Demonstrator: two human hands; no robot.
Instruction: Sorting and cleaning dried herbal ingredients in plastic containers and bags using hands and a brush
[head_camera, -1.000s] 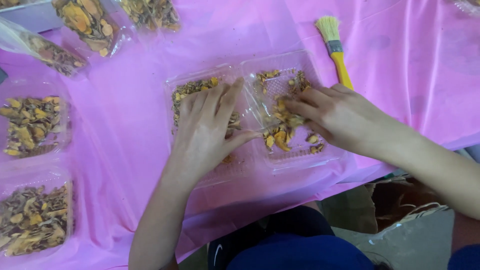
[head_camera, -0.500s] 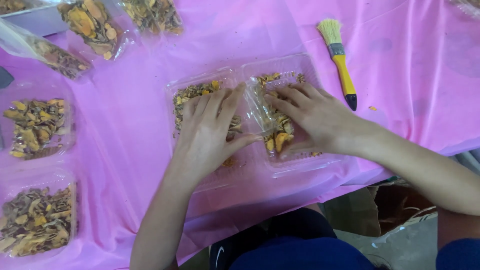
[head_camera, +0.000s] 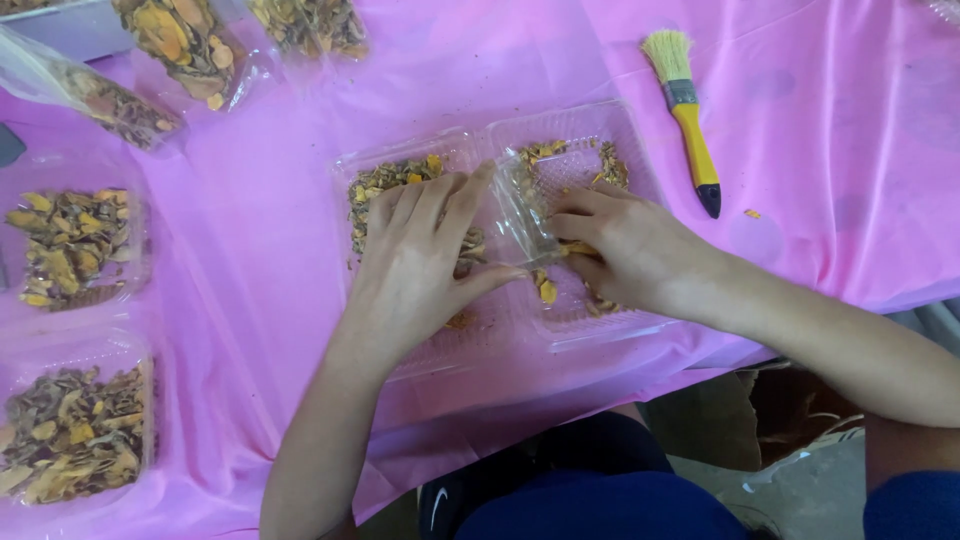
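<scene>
An open clear plastic clamshell box (head_camera: 620, 128) lies on a pink table cover, with dried orange-brown pieces (head_camera: 385, 180) in both halves. My left hand (head_camera: 420, 255) rests flat on the left half, fingers spread over the pieces. My right hand (head_camera: 630, 245) lies in the right half with its fingers curled around a small clump of pieces near the middle fold. Most of what sits under both hands is hidden.
A yellow-handled brush (head_camera: 685, 110) lies at the upper right of the pink cover (head_camera: 830, 150). Further clear boxes of dried pieces (head_camera: 70, 245) (head_camera: 70, 430) stand at the left, and bags of pieces (head_camera: 185, 45) at the top. The table edge runs along the bottom right.
My right hand has slid left across the right half, gathering pieces toward the fold, and its fingers have curled. My left hand has stayed flat on the left half.
</scene>
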